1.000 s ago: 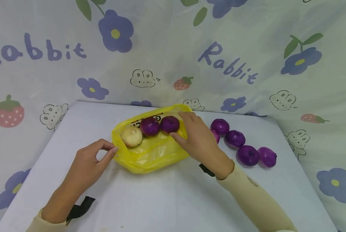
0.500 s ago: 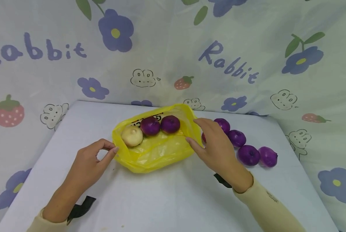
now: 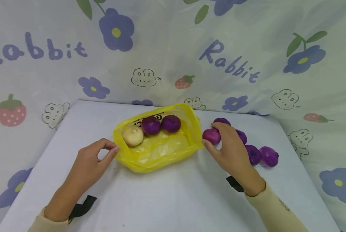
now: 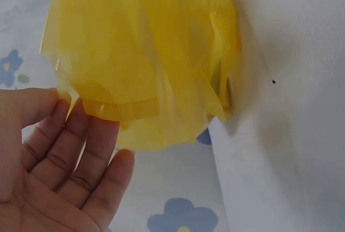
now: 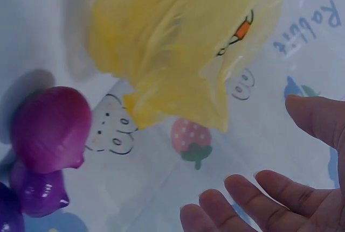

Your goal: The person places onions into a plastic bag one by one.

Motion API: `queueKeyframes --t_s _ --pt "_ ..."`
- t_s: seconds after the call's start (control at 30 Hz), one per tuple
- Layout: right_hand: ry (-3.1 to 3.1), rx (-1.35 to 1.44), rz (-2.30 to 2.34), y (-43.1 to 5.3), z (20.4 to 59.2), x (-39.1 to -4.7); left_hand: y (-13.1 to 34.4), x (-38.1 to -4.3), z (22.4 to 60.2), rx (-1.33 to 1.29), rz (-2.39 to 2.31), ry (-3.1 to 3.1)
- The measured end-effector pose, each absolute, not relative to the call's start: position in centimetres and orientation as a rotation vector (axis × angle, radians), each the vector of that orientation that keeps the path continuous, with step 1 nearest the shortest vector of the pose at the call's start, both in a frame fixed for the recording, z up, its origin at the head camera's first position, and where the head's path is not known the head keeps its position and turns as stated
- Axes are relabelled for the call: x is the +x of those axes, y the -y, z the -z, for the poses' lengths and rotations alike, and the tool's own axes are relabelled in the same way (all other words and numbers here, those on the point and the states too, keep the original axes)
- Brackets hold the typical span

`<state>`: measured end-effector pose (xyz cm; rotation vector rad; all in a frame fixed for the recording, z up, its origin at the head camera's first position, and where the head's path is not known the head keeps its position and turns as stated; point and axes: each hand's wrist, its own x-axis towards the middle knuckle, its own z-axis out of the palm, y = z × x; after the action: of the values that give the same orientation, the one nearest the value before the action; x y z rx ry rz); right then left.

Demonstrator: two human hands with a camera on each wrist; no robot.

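A yellow plastic bag (image 3: 158,159) lies with its mouth spread wide. Inside sit a pale yellow onion (image 3: 133,135) and two purple onions (image 3: 151,125), side by side. At the bag's left edge my left hand (image 3: 87,166) pinches the rim between thumb and fingers; the left wrist view shows the fingertips at the bag's plastic (image 4: 145,54). My right hand (image 3: 232,146) is over the table right of the bag, thumb and fingers apart, beside a pinkish-purple onion (image 3: 211,136). In the right wrist view that hand (image 5: 291,189) holds nothing, and the onion (image 5: 51,129) stands apart from it.
Several more purple onions lie right of the bag, one behind (image 3: 222,120) the right hand and others at its right, such as the lighter one (image 3: 269,156). A printed cloth (image 3: 161,48) hangs behind the white table (image 3: 149,199).
My right hand has moved right, from over the bag's right side to the onions beside it. The left hand has stayed at the bag's rim.
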<state>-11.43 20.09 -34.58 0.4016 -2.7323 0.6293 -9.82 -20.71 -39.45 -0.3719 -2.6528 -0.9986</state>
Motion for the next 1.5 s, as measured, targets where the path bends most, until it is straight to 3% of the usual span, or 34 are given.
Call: queueKeyframes --t_s 0.8,1.5 --pt "2.957 0.137 -0.707 -24.4 39.2 -14.7 20.6 -9.9 39.6 -0.383 0.986 2.660" --pt "3.047 0.021 -0.762 -24.4 41.8 -17.0 20.7 -9.8 39.4 -0.336 1.018 2.687"
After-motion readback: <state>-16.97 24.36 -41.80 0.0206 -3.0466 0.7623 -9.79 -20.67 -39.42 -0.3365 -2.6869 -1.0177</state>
